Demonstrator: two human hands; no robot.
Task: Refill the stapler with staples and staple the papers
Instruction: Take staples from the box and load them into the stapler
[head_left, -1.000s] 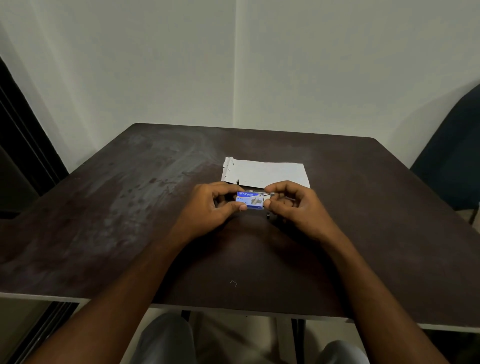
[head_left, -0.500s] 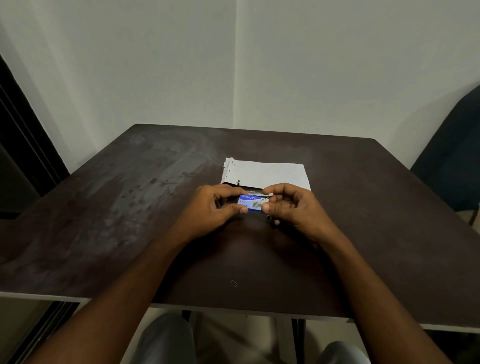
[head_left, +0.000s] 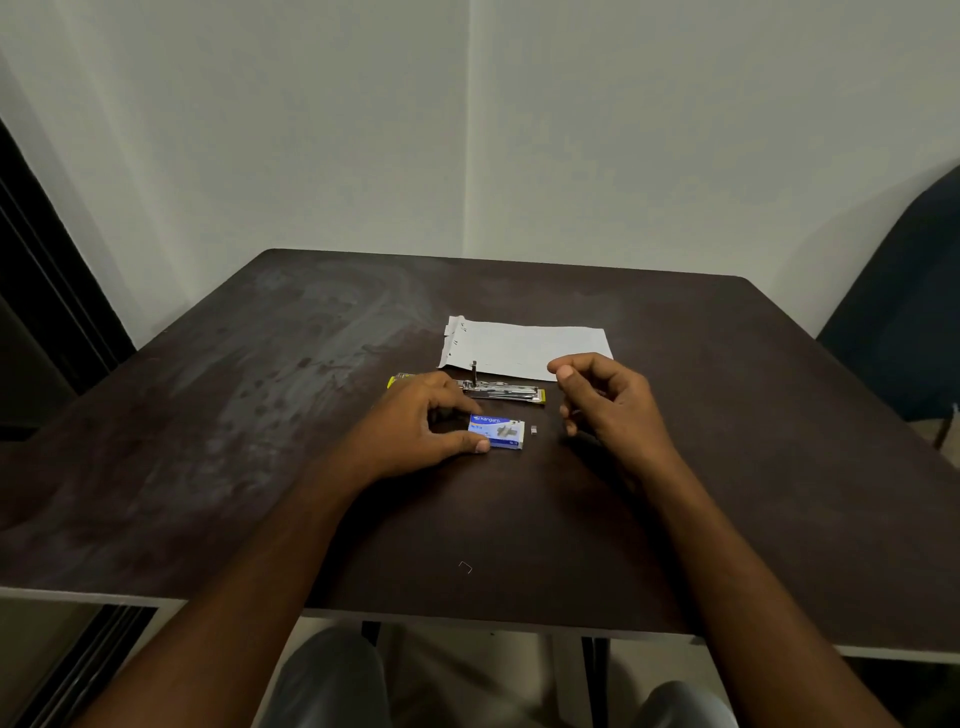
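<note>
From the head camera, the one container in sight is a small blue staple box (head_left: 497, 431) lying flat on the dark table (head_left: 208, 415), roughly mid-table. Its contents are hidden, and I cannot tell whether its right end is open. The left hand (head_left: 415, 428) holds the box's left end, thumb on the near edge and fingers curled over the far side. A short strip of staples (head_left: 533, 429) lies on the table just beside the box's right end, apart from it.

The right hand (head_left: 610, 402) hovers above the table to the right, fingers curled inward. Whether it pinches anything I cannot tell.

Just behind the box, the stapler (head_left: 498, 391) lies opened out flat, yellow at both ends. Its far side touches the near edge of the papers (head_left: 530, 348).

A single loose staple (head_left: 465, 567) lies near the table's front edge. Wide bare tabletop stretches left and right of the hands. A dark chair (head_left: 904, 312) stands off the right edge.
</note>
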